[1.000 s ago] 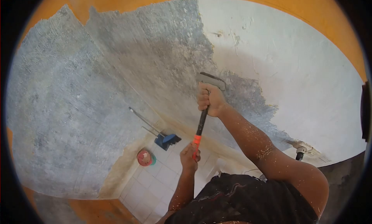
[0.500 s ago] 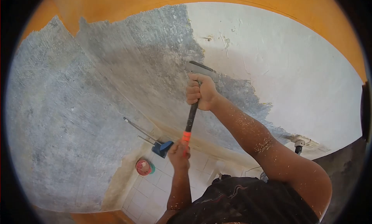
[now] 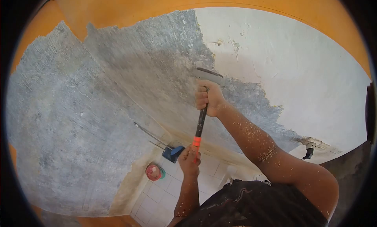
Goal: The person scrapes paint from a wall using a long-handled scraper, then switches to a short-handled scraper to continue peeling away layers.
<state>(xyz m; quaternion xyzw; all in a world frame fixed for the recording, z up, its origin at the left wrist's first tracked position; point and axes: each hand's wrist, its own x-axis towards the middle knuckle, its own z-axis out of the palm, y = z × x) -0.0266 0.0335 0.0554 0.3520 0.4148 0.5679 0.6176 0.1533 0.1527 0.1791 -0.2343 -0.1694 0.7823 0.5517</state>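
Note:
A long-handled scraper point(image 3: 201, 123) with a black shaft, an orange lower grip and a wide flat blade is held against the wall. My right hand point(image 3: 210, 97) is wrapped round the shaft just below the blade. Lower down, my left hand point(image 3: 190, 160) grips the orange end. The blade lies at the bare grey wall point(image 3: 129, 78), near the ragged edge of the white coating point(image 3: 306, 70). Pale flakes cling to my right forearm.
Below, on the tiled floor point(image 3: 157, 193), are a red bucket point(image 3: 153, 172) and a blue dustpan point(image 3: 171, 153) with long handles. A socket box with a black plug point(image 3: 310, 150) sits low on the right wall. Orange paint point(image 3: 157, 1) borders the wall's top.
The wall and floor objects appear slightly lower and further right in the view. Both hands and the scraper have shifted the same way, with the grips unchanged.

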